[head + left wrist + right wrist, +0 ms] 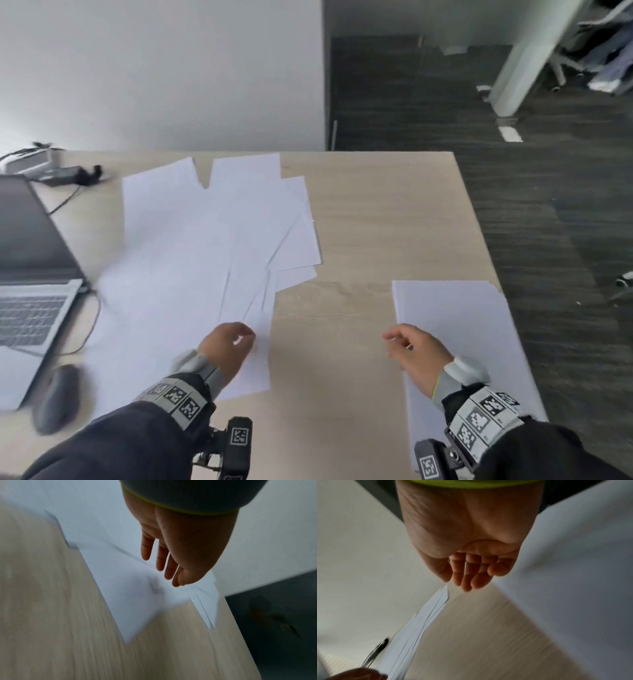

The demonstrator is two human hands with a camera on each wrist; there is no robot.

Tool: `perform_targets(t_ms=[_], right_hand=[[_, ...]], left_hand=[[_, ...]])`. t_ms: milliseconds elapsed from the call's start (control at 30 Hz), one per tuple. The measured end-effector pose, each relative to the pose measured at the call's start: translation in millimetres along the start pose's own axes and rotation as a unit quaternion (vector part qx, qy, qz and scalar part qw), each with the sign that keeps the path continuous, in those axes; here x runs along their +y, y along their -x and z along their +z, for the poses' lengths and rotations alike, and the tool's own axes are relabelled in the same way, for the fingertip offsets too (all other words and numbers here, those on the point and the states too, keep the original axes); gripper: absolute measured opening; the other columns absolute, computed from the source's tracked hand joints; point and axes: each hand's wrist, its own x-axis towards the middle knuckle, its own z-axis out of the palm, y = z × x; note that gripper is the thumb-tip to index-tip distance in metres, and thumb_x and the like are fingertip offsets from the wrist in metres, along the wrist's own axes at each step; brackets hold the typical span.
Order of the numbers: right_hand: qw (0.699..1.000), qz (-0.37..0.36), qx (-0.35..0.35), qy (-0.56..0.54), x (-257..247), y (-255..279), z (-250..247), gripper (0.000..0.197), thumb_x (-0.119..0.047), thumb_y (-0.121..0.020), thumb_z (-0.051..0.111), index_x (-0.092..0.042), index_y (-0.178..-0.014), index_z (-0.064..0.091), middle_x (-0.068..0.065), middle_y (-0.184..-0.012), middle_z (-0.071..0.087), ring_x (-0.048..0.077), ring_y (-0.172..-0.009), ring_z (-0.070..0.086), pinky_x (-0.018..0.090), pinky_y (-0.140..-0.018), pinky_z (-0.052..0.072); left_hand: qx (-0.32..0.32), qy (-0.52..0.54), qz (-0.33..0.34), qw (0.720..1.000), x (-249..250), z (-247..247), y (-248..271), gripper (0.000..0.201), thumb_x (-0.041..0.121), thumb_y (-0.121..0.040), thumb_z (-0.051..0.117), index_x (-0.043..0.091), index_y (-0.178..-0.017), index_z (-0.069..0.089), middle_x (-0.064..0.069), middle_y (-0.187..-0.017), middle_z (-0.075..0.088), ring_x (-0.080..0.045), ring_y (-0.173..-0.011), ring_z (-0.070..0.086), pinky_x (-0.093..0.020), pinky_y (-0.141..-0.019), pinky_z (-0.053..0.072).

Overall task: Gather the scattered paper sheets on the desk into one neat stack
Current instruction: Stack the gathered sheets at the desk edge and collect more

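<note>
While the tabletop (376, 222) carries everything, the scattered sheets (212, 240) are fanned overlapping at its left-centre, not yet squared; a separate sheet (455, 325) is laid at the right edge, well apart; the left hand (227, 346) is held over the fan's near corner, fingers relaxed, nothing gripped, likely to gather it; the right hand (411, 349) hovers loosely curled, empty, beside the separate sheet's near-left edge.

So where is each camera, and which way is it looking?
Head: worn on the head, looking forward and down at the desk, scattered sheets, laptop; both sleeves and hands show.
Left wrist: looks along the left hand, fingers straight over sheets.
Right wrist: looks along the right hand, fingers relaxed above the desk, sheet beside.
Shared: both wrist views show the scattered sheets and wooden desk.
</note>
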Motion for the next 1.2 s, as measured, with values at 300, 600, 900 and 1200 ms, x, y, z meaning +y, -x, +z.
perform_targets(t_ms=[300,600,900,1200], right_hand=[[0.99,-0.035,-0.123,0.064,-79,-21,117,0.007,-0.034,-0.09,0.062,-0.04,-0.09,0.066,-0.014,-0.091,0.069,0.003,-0.081,0.066,0.026,-0.082,0.054],[0.987,-0.041,-0.138,0.067,-148,-30,193,0.022,-0.03,-0.093,0.059,-0.04,-0.113,0.059,-0.019,-0.118,0.06,-0.001,-0.107,0.058,0.021,-0.094,0.044],[0.999,0.016,-0.026,0.037,-161,-41,209,0.04,-0.022,-0.094,0.059,-0.028,-0.132,0.05,-0.006,-0.123,0.049,0.011,-0.098,0.056,0.025,-0.088,0.042],[0.994,0.097,0.023,-0.049,-158,-51,210,0.044,-0.038,-0.079,0.058,-0.043,-0.122,0.05,-0.011,-0.126,0.05,0.018,-0.112,0.057,0.049,-0.1,0.049]], left_hand=[[0.055,-0.111,-0.105,0.987,-151,-72,-5,0.071,0.051,-0.085,0.069,0.033,-0.148,0.04,0.003,-0.166,0.021,-0.023,-0.15,0.024,-0.043,-0.118,0.03],[-0.015,-0.201,0.0,0.979,-175,-83,-36,0.09,0.073,-0.088,0.042,0.042,-0.158,-0.004,0.007,-0.167,-0.022,-0.02,-0.154,-0.017,-0.047,-0.125,0.002],[-0.05,-0.209,0.148,0.965,-158,-55,-34,0.082,0.072,-0.087,0.029,0.038,-0.159,0.01,0.004,-0.168,-0.018,-0.018,-0.15,-0.024,-0.048,-0.124,-0.003],[-0.107,-0.201,0.226,0.947,-145,-72,-49,0.104,0.088,-0.065,0.053,0.037,-0.15,0.022,0.009,-0.166,-0.019,-0.019,-0.151,-0.028,-0.048,-0.124,-0.007]])
